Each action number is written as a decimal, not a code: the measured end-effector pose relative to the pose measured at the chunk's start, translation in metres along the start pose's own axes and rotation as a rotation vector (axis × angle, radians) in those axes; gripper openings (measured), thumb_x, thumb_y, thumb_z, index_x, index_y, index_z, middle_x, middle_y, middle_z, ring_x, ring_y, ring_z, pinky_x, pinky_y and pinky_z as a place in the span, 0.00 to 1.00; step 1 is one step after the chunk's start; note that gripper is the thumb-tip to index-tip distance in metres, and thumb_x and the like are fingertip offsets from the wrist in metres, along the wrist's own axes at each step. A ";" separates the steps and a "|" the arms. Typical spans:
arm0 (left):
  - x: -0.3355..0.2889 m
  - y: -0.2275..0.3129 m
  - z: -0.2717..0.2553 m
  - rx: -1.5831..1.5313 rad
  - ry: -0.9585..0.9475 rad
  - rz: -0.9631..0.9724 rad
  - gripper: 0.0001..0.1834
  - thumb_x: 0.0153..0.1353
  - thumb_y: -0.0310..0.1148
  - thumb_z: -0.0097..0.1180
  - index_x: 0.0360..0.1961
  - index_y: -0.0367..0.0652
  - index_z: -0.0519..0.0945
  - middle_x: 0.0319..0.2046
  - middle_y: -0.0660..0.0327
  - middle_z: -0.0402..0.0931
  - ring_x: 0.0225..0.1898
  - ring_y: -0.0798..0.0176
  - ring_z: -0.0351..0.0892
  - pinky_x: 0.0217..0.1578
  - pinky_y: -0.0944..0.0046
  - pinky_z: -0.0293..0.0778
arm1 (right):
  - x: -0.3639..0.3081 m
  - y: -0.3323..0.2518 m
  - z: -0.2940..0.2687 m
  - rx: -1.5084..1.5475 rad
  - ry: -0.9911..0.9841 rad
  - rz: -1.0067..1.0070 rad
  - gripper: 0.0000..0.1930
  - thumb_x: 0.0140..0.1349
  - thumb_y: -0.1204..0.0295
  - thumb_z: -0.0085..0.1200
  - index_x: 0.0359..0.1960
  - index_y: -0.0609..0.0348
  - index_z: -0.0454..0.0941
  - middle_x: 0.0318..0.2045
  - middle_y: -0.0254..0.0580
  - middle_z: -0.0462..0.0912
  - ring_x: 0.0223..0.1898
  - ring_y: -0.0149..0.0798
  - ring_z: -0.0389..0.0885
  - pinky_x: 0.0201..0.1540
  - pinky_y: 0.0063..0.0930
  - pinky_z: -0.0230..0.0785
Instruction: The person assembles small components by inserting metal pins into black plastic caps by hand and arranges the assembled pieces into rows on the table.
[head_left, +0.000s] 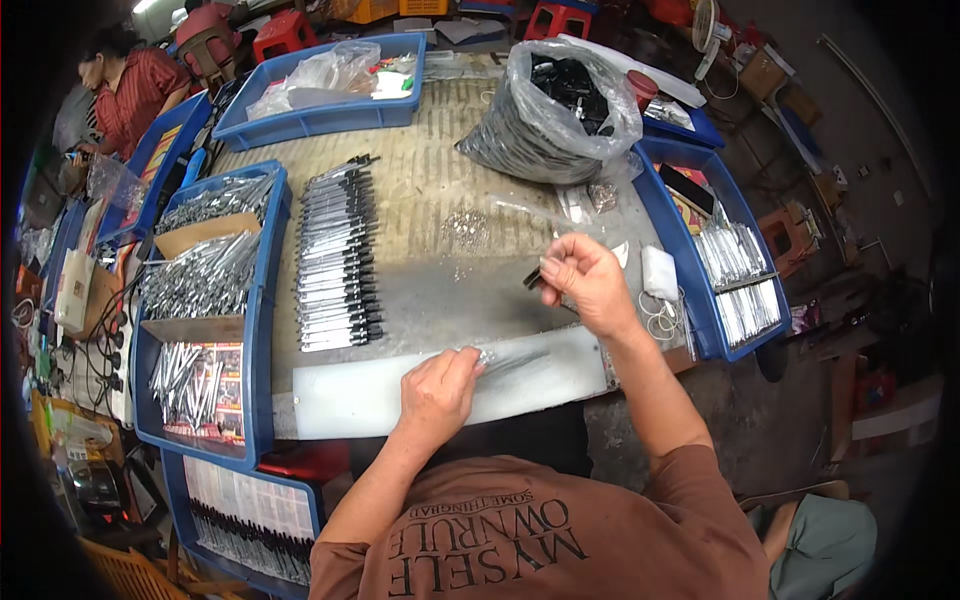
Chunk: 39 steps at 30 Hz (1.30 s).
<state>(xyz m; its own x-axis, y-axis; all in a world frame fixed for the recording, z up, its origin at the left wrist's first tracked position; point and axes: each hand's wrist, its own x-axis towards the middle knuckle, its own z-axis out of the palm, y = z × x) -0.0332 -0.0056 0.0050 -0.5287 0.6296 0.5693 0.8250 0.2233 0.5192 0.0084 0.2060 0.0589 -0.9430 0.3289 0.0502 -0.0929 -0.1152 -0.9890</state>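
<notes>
A dark piece (533, 279) is pinched by the right hand (588, 285) above the worktop (430, 290); through a loosened grip, it could be dropped. The left hand (440, 390) is curled over the white board (345, 400); its hold cannot be told.

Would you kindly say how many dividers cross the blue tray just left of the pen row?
2: a far-end divider and a near-end divider; more may be hidden.

A white fan (706, 28) shows upper right, red stools (283, 36) further left.
</notes>
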 end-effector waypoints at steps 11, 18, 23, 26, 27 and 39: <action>-0.007 0.016 -0.012 0.037 0.001 0.026 0.08 0.48 0.24 0.58 0.30 0.38 0.73 0.17 0.59 0.67 0.17 0.58 0.69 0.18 0.63 0.65 | -0.054 0.039 0.025 0.120 0.066 0.099 0.08 0.59 0.69 0.52 0.27 0.60 0.71 0.19 0.35 0.77 0.16 0.21 0.71 0.18 0.12 0.61; -0.016 0.021 -0.014 0.095 -0.010 0.051 0.09 0.47 0.25 0.58 0.30 0.39 0.73 0.16 0.60 0.67 0.16 0.58 0.69 0.17 0.62 0.66 | -0.077 0.048 0.033 0.174 0.146 0.125 0.08 0.59 0.69 0.53 0.26 0.61 0.71 0.18 0.36 0.76 0.15 0.21 0.71 0.17 0.12 0.61; -0.020 0.024 -0.014 0.116 -0.023 0.058 0.09 0.47 0.25 0.58 0.31 0.40 0.73 0.16 0.61 0.67 0.17 0.59 0.70 0.17 0.62 0.66 | -0.087 0.049 0.039 0.210 0.158 0.142 0.08 0.59 0.70 0.53 0.26 0.61 0.71 0.18 0.36 0.76 0.15 0.21 0.71 0.17 0.11 0.62; -0.021 0.024 -0.014 0.140 -0.029 0.075 0.08 0.48 0.27 0.57 0.30 0.40 0.73 0.16 0.61 0.65 0.17 0.61 0.70 0.17 0.63 0.67 | -0.090 0.050 0.042 0.229 0.161 0.154 0.08 0.59 0.70 0.53 0.27 0.61 0.71 0.18 0.35 0.76 0.15 0.21 0.71 0.17 0.12 0.63; -0.022 0.024 -0.013 0.162 -0.032 0.091 0.07 0.48 0.29 0.56 0.29 0.41 0.72 0.16 0.62 0.64 0.16 0.63 0.70 0.16 0.64 0.68 | -0.090 0.050 0.043 0.239 0.165 0.159 0.08 0.59 0.70 0.53 0.27 0.61 0.72 0.18 0.35 0.76 0.16 0.21 0.71 0.17 0.12 0.63; -0.025 0.026 -0.011 0.107 -0.046 0.061 0.09 0.48 0.26 0.57 0.30 0.39 0.73 0.16 0.61 0.66 0.16 0.59 0.70 0.17 0.63 0.66 | -0.098 0.055 0.054 0.239 0.178 0.072 0.08 0.59 0.70 0.52 0.27 0.61 0.71 0.19 0.36 0.76 0.16 0.22 0.71 0.19 0.13 0.64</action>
<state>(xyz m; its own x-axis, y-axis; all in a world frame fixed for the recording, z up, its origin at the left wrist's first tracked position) -0.0004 -0.0240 0.0110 -0.4691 0.6774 0.5666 0.8733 0.2602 0.4119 0.0779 0.1166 0.0071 -0.8809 0.4688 -0.0650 -0.1203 -0.3546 -0.9272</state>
